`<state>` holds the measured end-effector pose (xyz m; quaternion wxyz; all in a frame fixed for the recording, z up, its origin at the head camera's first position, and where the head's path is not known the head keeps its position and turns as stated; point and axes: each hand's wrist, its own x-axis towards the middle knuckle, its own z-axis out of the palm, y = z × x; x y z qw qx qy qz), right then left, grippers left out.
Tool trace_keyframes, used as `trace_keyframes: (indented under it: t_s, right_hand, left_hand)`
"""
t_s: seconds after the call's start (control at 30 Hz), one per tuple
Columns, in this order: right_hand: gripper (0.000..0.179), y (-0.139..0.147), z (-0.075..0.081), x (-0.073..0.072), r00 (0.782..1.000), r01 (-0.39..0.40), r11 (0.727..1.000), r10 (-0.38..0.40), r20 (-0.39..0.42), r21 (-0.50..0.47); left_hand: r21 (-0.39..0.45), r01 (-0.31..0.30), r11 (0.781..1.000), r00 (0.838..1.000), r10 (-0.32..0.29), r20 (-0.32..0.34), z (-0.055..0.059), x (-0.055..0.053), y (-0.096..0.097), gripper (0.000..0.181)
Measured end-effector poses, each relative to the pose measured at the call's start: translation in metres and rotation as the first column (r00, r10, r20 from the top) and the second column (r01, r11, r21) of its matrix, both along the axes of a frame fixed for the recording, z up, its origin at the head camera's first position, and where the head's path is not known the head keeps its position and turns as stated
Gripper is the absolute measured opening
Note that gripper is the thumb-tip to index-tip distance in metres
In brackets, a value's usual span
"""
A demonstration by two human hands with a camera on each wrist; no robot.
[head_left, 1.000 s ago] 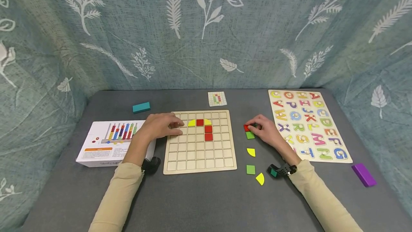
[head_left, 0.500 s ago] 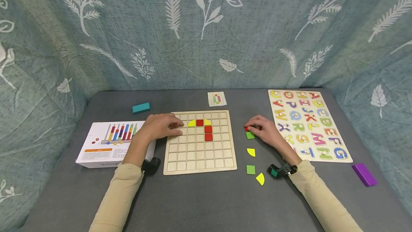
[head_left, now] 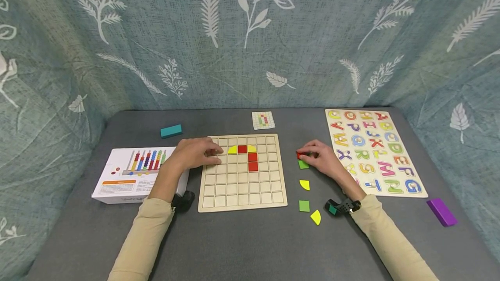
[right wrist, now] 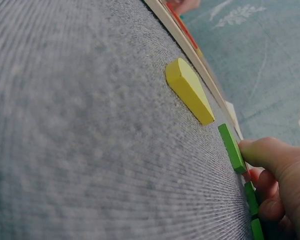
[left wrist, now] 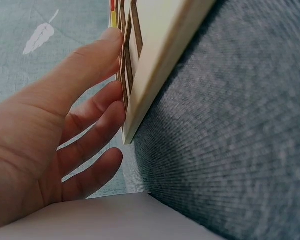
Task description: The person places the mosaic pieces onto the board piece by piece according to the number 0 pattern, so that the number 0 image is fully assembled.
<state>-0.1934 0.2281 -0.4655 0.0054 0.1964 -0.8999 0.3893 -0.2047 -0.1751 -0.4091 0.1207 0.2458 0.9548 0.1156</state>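
Note:
In the head view, a wooden grid board (head_left: 230, 190) lies mid-table, with red square tiles (head_left: 253, 161) and yellow quarter-round tiles (head_left: 232, 149) in its cells. My left hand (head_left: 194, 152) rests its fingertips on the board's upper left part, fingers relaxed; in the left wrist view the thumb (left wrist: 97, 52) meets the grid face. Right of the board, my right hand (head_left: 318, 156) pinches a red square tile (head_left: 299, 155), mostly hidden by the fingers. Just below it lies a green square tile (head_left: 303, 165), which stands right before the thumb in the right wrist view.
Nearer me lie a yellow quarter-round (head_left: 304, 184), a green square (head_left: 304, 206) and another yellow quarter-round (head_left: 316, 217). A pattern card (head_left: 263, 120) sits behind the board. An abacus box (head_left: 133, 177) stands left, an alphabet board (head_left: 375, 153) right. Teal (head_left: 171, 131) and purple (head_left: 442, 212) blocks lie farther out.
The right hand's fingers have shifted slightly around the red tile, which shows a little farther from the green one. My left hand stays in place on the board.

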Motion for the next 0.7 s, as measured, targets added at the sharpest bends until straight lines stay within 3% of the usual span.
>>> trace_keyframes:
  t_s: [0.5,0.7]
  right_hand:
    - [0.031,-0.0046,0.0081,-0.0058,0.997,0.017,0.995,-0.025,0.078,0.097]
    - [0.030,-0.0041,0.0084,-0.0058,0.998,0.005,0.995,-0.012,0.065,0.100]
  left_hand:
    - [0.004,-0.001,1.000,1.000,0.001,-0.010,0.0007,0.0008,0.0003,0.036]
    - [-0.001,0.000,1.000,1.000,0.000,-0.013,0.0007,0.0012,0.0008,0.036]
